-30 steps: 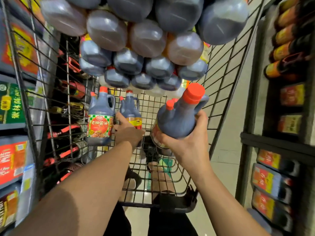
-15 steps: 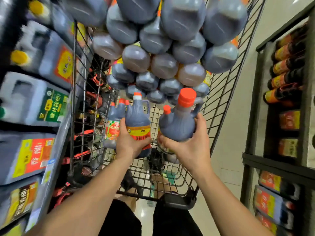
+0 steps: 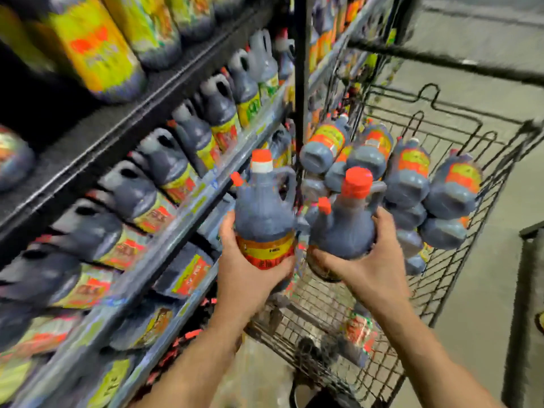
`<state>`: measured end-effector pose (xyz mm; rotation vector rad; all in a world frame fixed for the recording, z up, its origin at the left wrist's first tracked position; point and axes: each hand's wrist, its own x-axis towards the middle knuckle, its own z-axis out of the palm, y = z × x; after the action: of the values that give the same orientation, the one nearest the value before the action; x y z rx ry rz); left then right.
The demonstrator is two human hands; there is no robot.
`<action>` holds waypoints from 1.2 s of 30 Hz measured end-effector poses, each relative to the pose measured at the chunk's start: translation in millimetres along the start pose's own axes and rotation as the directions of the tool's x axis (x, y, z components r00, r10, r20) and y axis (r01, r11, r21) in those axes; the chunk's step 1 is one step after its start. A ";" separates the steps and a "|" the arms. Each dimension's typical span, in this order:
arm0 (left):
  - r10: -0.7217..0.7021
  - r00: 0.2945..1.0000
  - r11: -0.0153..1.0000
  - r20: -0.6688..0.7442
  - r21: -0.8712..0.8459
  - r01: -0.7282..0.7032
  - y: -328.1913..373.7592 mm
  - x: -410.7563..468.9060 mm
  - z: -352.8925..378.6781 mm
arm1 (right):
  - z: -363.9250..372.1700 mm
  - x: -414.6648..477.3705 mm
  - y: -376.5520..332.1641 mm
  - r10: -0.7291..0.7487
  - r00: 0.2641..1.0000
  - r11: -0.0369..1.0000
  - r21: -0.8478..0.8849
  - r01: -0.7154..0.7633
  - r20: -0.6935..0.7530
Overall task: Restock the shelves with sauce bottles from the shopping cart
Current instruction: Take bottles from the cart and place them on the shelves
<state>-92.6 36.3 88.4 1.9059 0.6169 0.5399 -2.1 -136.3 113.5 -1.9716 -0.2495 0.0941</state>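
The left hand [image 3: 250,278] has its fingers curled round the labelled lower half of a sauce bottle [image 3: 265,213], held upright just beside the front edge of the shelves [image 3: 188,207], where stocked bottles [image 3: 164,169] stand in a row. The right hand [image 3: 368,269] holds a second bottle [image 3: 344,228] from below, fingers wrapped round its base, close beside the first and above the near left corner of the shopping cart [image 3: 321,313]. More piled bottles [image 3: 406,178] fill the cart's far end; the labels are too blurred to read.
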 end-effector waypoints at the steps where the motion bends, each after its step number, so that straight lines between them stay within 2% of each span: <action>1: 0.020 0.999 1.000 -0.030 -0.017 -0.021 10.8 1.0 -14.8 | 3.6 1.1 -14.7 -0.037 0.999 0.999 0.003 0.037 0.009; 7: 0.174 0.965 0.978 -0.195 -0.083 -0.193 58.8 -17.8 -106.3 | 33.7 -16.8 -100.8 -0.236 0.970 0.971 0.060 0.233 0.060; 13: 0.220 0.900 0.968 -0.376 -0.031 -0.249 82.0 -76.0 -217.0 | 74.1 -76.3 -176.2 -0.415 0.904 0.903 0.169 0.395 0.106; 21: 0.268 0.798 0.961 -0.540 0.089 -0.263 71.7 -167.5 -347.3 | 130.7 -184.0 -248.0 -0.551 0.818 0.826 0.246 0.507 0.162; 25: 0.268 0.741 0.961 -0.616 0.120 -0.248 57.5 -208.0 -398.3 | 163.2 -230.8 -265.5 -0.571 0.785 0.809 0.328 0.488 0.240; 30: 0.211 0.712 0.976 -0.670 0.105 -0.190 37.6 -243.8 -448.8 | 197.3 -278.5 -287.9 -0.630 0.714 0.768 0.384 0.513 0.305; 36: 0.183 0.663 0.981 -0.726 0.095 -0.168 16.7 -260.3 -487.6 | 227.6 -315.6 -308.1 -0.597 0.711 0.791 0.420 0.444 0.372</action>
<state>-589.5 202.0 265.8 1.7283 0.9469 1.4796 -391.3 117.5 287.8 -1.4693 -1.0715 0.2437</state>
